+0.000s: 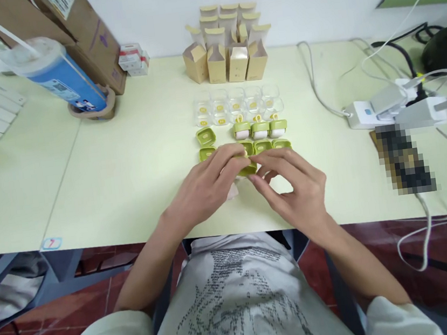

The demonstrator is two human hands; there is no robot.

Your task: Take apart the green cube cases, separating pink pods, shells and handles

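Observation:
My left hand [209, 183] and my right hand [297, 185] meet over the pale table [106, 176], both pinching one small green case [248, 169] between their fingertips. Something pale and pinkish shows under my left fingers; I cannot make it out. Just beyond the hands lie two short rows of green cases [260, 129], some with a white insert and a yellow loop. Behind them stands a group of clear plastic boxes [236, 105] with yellow dots.
Several open kraft paper boxes [228, 42] stand at the back centre. A blue cup with a straw [58, 73] and cardboard boxes [80, 27] sit back left. White chargers and cables [395, 105] crowd the right side, beside a blurred dark object [404, 159].

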